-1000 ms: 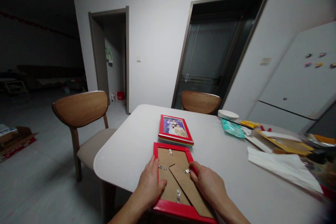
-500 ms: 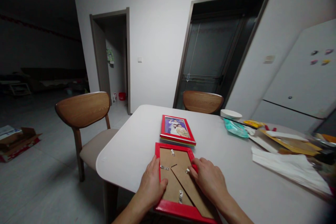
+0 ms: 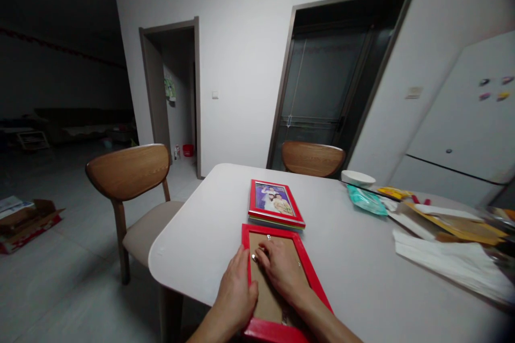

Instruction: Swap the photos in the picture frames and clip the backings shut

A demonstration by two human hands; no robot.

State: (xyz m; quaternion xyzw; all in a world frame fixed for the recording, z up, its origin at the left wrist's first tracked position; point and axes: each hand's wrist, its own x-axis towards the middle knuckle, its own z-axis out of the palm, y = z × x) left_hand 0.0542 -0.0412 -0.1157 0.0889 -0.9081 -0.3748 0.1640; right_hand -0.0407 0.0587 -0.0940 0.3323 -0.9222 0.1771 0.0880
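A red picture frame [image 3: 316, 280] lies face down at the table's near edge, its brown backing board [image 3: 266, 295] showing. My left hand [image 3: 236, 290] grips the frame's left side, thumb over the inner edge. My right hand [image 3: 280, 267] reaches across the board, its fingers bunched at the small metal clip [image 3: 254, 258] on the left side. Another metal clip [image 3: 269, 237] is at the top edge. My right hand and forearm hide much of the board and its stand. Just beyond, a red framed photo [image 3: 276, 198] lies face up on top of other flat items.
On the white table [image 3: 346, 273], to the right, are a white bowl [image 3: 358, 177], a teal packet [image 3: 367, 201], a yellow-brown envelope [image 3: 454, 222] and a white sheet [image 3: 446, 257]. Wooden chairs stand at the left [image 3: 131, 171] and far side [image 3: 313, 158].
My right hand has left the frame's right side and moved leftward over the board to the left clip. My left hand keeps its hold on the left side.
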